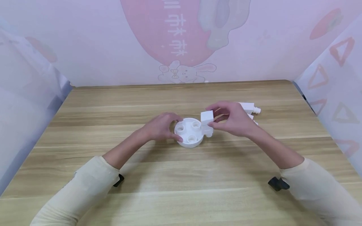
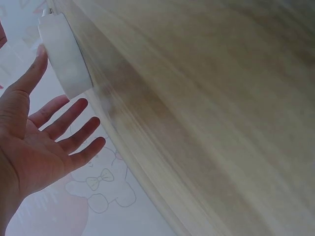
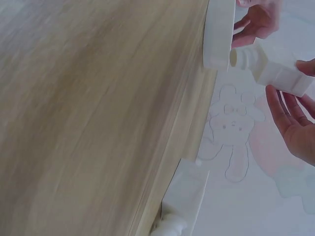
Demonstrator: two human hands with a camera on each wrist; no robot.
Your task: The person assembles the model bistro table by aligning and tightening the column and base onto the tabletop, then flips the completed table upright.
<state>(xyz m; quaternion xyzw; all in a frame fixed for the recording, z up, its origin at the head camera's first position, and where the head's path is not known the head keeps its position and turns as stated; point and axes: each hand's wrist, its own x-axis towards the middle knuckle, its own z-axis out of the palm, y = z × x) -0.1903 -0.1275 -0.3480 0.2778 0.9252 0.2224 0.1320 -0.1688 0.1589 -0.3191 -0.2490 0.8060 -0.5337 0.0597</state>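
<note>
A white round base (image 1: 186,135) with a raised rim and threaded sockets (image 1: 192,139) sits on the table in the head view. My left hand (image 1: 162,127) holds its left edge, thumb at the near side and index finger at the far side. The remaining fingers spread away from the base (image 2: 66,59) in the left wrist view. My right hand (image 1: 233,119) pinches a white square block with a threaded neck (image 1: 207,116) between thumb and fingers. The neck points down beside the base's right edge. In the right wrist view, this block (image 3: 280,69) overlaps nothing at its threaded end.
Beyond my right hand lie two more white pieces, one a square block with a threaded neck (image 1: 246,107), the other (image 1: 251,116) partly hidden by the hand. A printed cloth (image 1: 99,47) stands behind the wooden table (image 1: 181,185), with further cloth at both sides.
</note>
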